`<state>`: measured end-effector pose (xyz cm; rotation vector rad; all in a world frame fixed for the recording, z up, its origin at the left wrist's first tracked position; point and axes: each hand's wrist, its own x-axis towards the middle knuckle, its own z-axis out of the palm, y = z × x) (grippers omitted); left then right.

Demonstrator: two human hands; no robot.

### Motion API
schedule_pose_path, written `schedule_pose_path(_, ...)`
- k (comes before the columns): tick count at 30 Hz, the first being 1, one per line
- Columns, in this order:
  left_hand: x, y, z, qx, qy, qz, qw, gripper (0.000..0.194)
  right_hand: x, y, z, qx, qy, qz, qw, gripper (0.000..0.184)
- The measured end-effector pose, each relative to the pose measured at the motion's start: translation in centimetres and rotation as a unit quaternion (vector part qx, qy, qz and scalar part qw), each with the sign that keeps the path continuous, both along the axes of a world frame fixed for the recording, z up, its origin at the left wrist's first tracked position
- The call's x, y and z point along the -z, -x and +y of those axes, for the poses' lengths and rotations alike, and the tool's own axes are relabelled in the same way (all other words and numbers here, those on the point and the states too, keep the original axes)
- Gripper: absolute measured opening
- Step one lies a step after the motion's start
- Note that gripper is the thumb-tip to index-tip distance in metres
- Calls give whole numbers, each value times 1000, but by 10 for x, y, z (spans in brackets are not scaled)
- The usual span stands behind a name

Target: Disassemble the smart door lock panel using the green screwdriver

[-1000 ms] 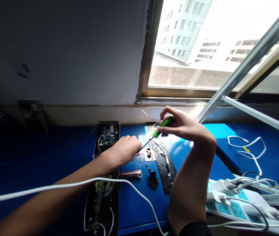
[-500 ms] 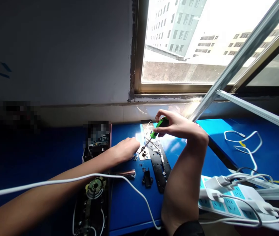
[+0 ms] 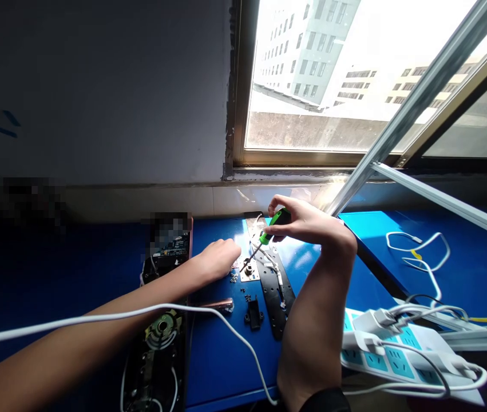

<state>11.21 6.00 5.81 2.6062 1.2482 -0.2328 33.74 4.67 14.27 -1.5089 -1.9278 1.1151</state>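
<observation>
My right hand is wrapped round the green and black handle of a screwdriver. Its shaft slants down and left, with the tip by a small silver metal plate that carries a round dark fitting. Against the left side of that plate rests my left hand, fingers curled and closed; whatever they hold is hidden. Small screws lie just below it. Right of the plate is a long black perforated panel with white wires along it. A black plastic bracket sits nearer to me.
An opened device housing with a circuit board stands left, under my left forearm. A copper-coloured cylinder lies beside it. A white cable crosses over the forearm. Right are a loaded power strip, a coiled cable and a metal frame bar.
The view has shifted slightly, so the scene sits a little further left. Both hands keep nearly the same pose, and the screwdriver tip is still by the metal plate.
</observation>
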Motion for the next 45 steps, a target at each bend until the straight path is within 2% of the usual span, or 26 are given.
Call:
schedule_pose_path(5, -8, -4, -2, -4, -19, -5, 1000, 9, 1, 1, 1, 0, 10, 8, 1000, 33)
schedule_pose_path(10, -33, 12, -14, 2, -61, -10, 998, 20, -2, 7, 0, -32, -20, 14, 999, 36)
schedule_pose_path(12, -44, 28, -18, 1, -92, -30, 995, 20, -5, 12, -1, -50, -48, 24, 997, 38)
schedule_pose_path(16, -57, 73, -17, 42, -187, -169, 967, 18, -9, 28, -2, -78, -106, 71, 989, 41)
schedule_pose_path(18, -60, 100, -14, 49, -202, -240, 948, 22, -14, 40, -5, -74, -130, 108, 983, 45)
schedule_pose_path(20, -62, 124, -10, 29, -209, -284, 935, 26, -21, 52, -10, -50, -163, 142, 975, 50)
schedule_pose_path(23, -63, 154, -5, -12, -179, -309, 934, 29, -34, 74, -19, 17, -232, 164, 959, 55)
schedule_pose_path(25, -64, 168, -3, -32, -148, -316, 937, 28, -40, 90, -24, 65, -285, 157, 943, 53)
schedule_pose_path(27, -63, 178, -2, -40, -122, -321, 938, 26, -41, 107, -26, 85, -330, 147, 929, 51)
schedule_pose_path(29, -62, 185, 0, -32, -103, -324, 940, 26, -37, 125, -26, 70, -381, 162, 908, 49)
schedule_pose_path(33, -63, 194, 4, -15, -73, -320, 945, 27, -24, 158, -17, 24, -474, 241, 846, 47)
schedule_pose_path(36, -67, 201, 5, -24, -56, -306, 950, 30, -17, 178, -10, 14, -481, 250, 840, 49)
schedule_pose_path(40, -72, 208, 5, -40, -26, -288, 957, 35, -17, 193, -6, 18, -460, 207, 863, 46)
schedule_pose_path(45, -72, 210, 5, -50, 16, -308, 950, 37, -14, 203, 0, 22, -435, 170, 884, 44)
